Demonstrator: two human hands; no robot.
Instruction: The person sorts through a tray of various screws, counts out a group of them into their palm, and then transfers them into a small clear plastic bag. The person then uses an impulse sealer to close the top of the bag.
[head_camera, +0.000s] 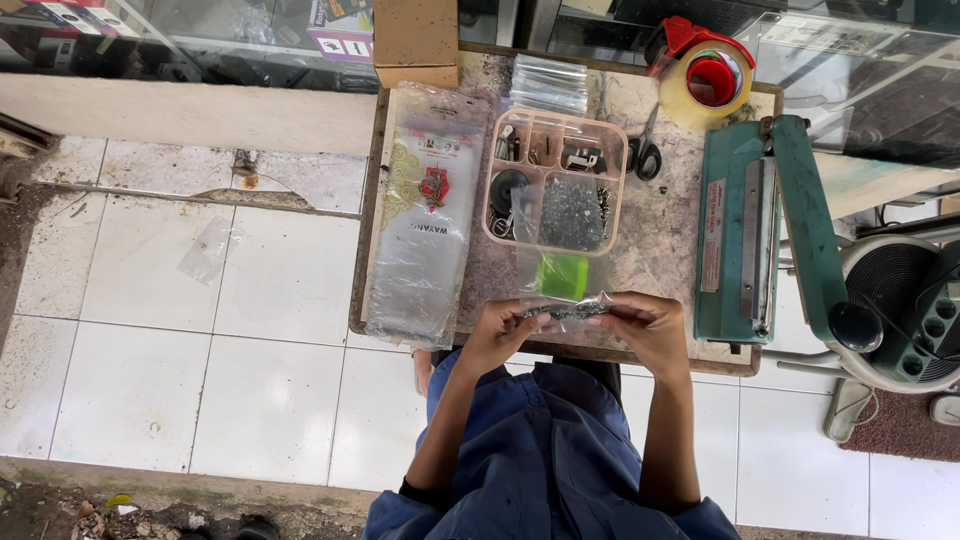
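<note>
My left hand (503, 330) and my right hand (648, 325) together pinch a small clear plastic bag (566, 311) of small dark metal parts, one hand at each end. I hold it just above the near edge of a worn small table (660, 230). Right behind the bag a green block (563, 276) lies on the table. Farther back stands a pink compartment tray (556, 181) with screws and small hardware in it.
A stack of long clear printed bags (427, 215) lies at the table's left. A green heat sealer (752, 235) stands at the right, black scissors (645, 152) and a red tape dispenser (703, 82) behind. A cardboard box (415, 42) sits far left. A fan (900, 300) stands on the tiled floor.
</note>
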